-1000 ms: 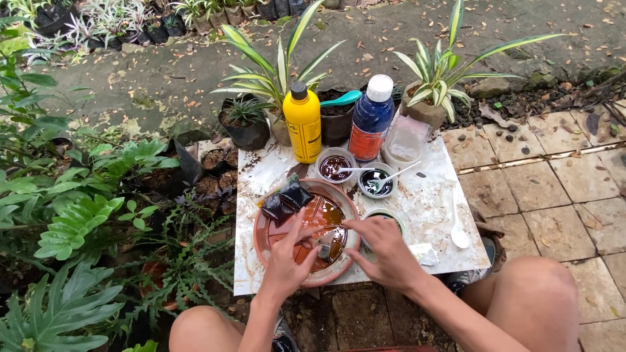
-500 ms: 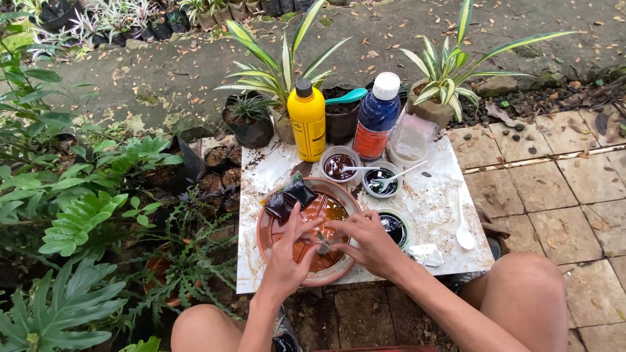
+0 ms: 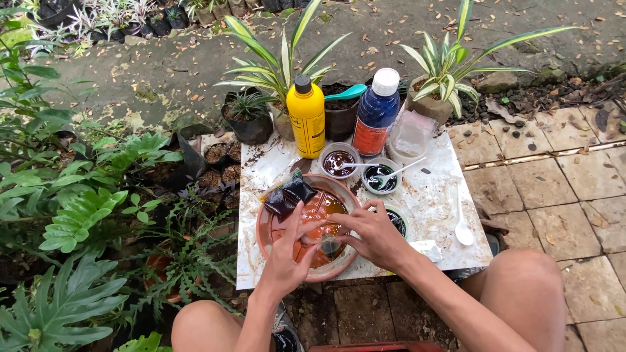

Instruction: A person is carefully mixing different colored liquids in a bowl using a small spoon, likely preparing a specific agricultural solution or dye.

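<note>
I see my left hand [image 3: 287, 257] and right hand [image 3: 372, 231] pinching a small clear packet [image 3: 329, 244] between them, over the terracotta dish [image 3: 274, 244] on the desk [image 3: 430, 202].

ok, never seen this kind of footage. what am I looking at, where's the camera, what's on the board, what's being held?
No machine: a person with bare hands, filmed from a camera on their head looking down. They sit over a white board outdoors among plants. On it: a terracotta dish of orange-brown liquid with small dark packets, a yellow bottle, a blue bottle, two small cups of dark liquid with spoons, and a loose white spoon. The left hand and right hand meet over the dish, pinching something small; what exactly is unclear.
</note>
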